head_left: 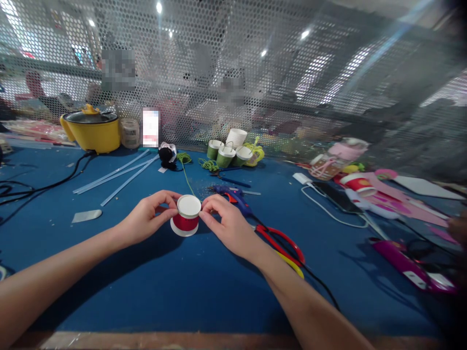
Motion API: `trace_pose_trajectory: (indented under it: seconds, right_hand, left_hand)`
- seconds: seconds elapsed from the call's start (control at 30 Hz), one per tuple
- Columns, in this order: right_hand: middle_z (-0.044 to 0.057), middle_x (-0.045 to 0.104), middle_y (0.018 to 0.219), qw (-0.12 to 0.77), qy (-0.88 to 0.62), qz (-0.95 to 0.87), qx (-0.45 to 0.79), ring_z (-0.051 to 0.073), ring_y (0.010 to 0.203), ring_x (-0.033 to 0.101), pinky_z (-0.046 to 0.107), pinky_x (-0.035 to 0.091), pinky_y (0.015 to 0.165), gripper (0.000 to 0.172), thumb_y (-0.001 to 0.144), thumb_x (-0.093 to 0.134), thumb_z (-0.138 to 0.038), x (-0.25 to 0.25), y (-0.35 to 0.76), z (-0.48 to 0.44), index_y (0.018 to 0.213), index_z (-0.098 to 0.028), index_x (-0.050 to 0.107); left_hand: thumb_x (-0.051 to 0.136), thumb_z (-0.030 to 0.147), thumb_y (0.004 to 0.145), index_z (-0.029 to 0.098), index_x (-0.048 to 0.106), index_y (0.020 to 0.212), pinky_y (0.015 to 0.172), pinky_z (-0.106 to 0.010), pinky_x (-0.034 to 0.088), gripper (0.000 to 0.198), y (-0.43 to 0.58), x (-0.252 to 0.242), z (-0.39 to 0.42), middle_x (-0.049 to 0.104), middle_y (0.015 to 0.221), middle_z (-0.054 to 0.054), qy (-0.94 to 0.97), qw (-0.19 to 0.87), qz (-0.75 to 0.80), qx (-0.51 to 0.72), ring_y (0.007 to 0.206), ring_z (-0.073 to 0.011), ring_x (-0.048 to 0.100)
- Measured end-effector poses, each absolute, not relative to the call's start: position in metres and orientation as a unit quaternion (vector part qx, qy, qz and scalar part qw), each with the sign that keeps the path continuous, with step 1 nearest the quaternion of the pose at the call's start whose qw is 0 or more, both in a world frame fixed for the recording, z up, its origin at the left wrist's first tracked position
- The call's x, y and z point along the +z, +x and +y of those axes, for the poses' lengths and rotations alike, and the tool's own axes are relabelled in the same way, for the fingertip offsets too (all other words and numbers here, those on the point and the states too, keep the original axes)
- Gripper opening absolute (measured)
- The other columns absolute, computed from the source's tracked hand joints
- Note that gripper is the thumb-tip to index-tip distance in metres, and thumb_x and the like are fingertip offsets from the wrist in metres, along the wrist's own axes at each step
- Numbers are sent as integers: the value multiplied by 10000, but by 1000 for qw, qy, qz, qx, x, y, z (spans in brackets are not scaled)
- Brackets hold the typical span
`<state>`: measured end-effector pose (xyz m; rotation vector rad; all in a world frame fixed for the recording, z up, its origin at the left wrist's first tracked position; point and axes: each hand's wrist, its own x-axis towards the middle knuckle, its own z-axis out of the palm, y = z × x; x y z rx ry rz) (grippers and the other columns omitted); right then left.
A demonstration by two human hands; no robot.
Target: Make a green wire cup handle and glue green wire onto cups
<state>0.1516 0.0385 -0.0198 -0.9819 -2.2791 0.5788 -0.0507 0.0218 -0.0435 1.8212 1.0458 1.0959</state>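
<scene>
A small spool-shaped piece (185,223), red round the middle with white rims at top and bottom, stands upright between my hands above the blue table. My left hand (151,214) pinches its upper rim from the left, with the thumb against the edge. From the right, my right hand (226,221) closes thumb and fingers at the same rim. A green yarn (187,176) runs from a small tangle at the back down to behind the piece; whether fingers also pinch its end is hidden. A blue glue gun (233,196) lies just beyond my right hand.
Red-handled scissors (282,243) and a black cable lie beside my right forearm. Clear glue sticks (116,172) are left of centre. Green-wrapped paper cups (225,156), a yellow pot (93,131) and a phone (151,127) stand along the mesh. A purple power strip (397,260) sits right.
</scene>
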Motion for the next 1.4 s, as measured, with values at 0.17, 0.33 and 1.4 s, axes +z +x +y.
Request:
trace_pose_trajectory:
  seconds: [0.17, 0.33, 1.4]
  right_hand:
    - [39, 500, 804, 296, -366, -856, 215, 145, 760, 477, 281, 395, 701, 138, 811, 453, -143, -21, 151, 40, 679, -184, 446]
    - [43, 503, 804, 305, -364, -853, 216, 143, 757, 480, 281, 397, 705, 143, 817, 446, -150, -22, 151, 40, 678, -183, 440]
    - [28, 555, 737, 291, -406, -810, 306, 136, 681, 506, 268, 407, 624, 159, 828, 438, -291, -17, 150, 36, 745, -167, 492]
  left_hand:
    - [471, 262, 804, 156, 479, 748, 844, -383, 447, 120, -50, -45, 22, 548, 1084, -106, 712, 372, 412, 430, 996, -185, 532]
    - [475, 262, 799, 155, 490, 741, 831, -372, 455, 123, -49, -46, 23, 537, 1073, -100, 712, 364, 413, 436, 993, -186, 527]
    - [503, 305, 770, 147, 496, 732, 673, -273, 432, 163, -52, -30, 13, 593, 893, -55, 648, 481, 438, 396, 744, -132, 535]
